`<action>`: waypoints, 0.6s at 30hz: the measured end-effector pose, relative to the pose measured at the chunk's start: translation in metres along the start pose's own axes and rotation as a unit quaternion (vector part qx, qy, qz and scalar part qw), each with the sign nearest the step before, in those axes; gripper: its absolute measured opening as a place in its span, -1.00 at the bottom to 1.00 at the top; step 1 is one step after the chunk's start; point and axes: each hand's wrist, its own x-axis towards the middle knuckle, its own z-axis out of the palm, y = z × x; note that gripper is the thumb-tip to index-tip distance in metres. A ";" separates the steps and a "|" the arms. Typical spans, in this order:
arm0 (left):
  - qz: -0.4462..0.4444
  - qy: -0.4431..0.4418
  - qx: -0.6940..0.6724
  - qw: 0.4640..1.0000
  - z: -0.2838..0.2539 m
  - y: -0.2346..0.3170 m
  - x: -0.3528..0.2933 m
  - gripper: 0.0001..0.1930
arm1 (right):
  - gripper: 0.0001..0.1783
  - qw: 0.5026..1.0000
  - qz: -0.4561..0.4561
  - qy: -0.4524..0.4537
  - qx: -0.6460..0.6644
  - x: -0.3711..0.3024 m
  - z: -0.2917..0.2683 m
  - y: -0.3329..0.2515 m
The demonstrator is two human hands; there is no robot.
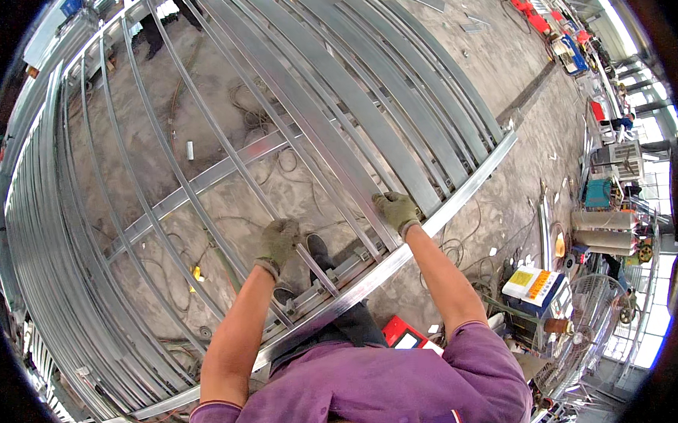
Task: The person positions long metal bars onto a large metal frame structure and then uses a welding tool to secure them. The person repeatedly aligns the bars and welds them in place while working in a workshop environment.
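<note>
Above the concrete floor (pixel 518 67), the metal frame (pixel 459 195) spans before you. Your left hand (pixel 278 243) is curled around a narrow bar (pixel 317 271); your right hand (pixel 397 211) bends at a wider bar (pixel 357 186), its hold unclear. Keep pressure even, wrists straight.

The left hand (pixel 280 243) covered a stretch of a thin metal bar (pixel 256 188), and how its fingers closed underneath could not be told. The right hand (pixel 396 210) hid part of a wider bar (pixel 336 146). The person's purple shirt (pixel 362 384) ran off the lower edge, partly covering a red box (pixel 395 329). Small clutter along the right wall was indistinct.
</note>
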 end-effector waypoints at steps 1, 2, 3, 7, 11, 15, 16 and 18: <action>0.005 0.012 -0.009 1.000 -0.012 -0.007 -0.006 -0.77 | -0.56 0.997 0.004 0.013 -0.076 -0.017 -0.010 -0.043; 0.008 0.008 -0.015 1.000 -0.015 -0.011 -0.013 -0.76 | -0.56 0.992 -0.059 0.060 -0.099 -0.019 -0.019 -0.053; 0.012 0.008 -0.022 1.000 -0.020 -0.015 -0.021 -0.75 | -0.56 0.979 -0.124 0.104 -0.121 -0.016 -0.023 -0.060; 0.035 0.057 -0.007 0.998 -0.038 -0.018 -0.067 -0.72 | -0.60 0.974 -0.159 0.160 -0.030 -0.029 -0.078 -0.118; 0.058 0.096 0.025 0.993 -0.085 -0.055 -0.108 -0.70 | -0.63 0.962 -0.062 -0.030 -0.264 -0.034 -0.080 -0.116; 0.078 0.151 0.037 0.985 -0.117 -0.092 -0.148 -0.70 | -0.43 0.903 -0.262 -0.026 -0.340 -0.080 -0.028 -0.070; 0.089 0.169 0.032 0.981 -0.129 -0.103 -0.157 -0.70 | -0.46 0.907 -0.239 0.002 -0.347 -0.093 -0.019 -0.086; 0.011 0.215 0.142 0.966 -0.126 -0.080 -0.178 -0.67 | -0.52 0.897 -0.257 -0.037 -0.358 -0.087 -0.017 -0.070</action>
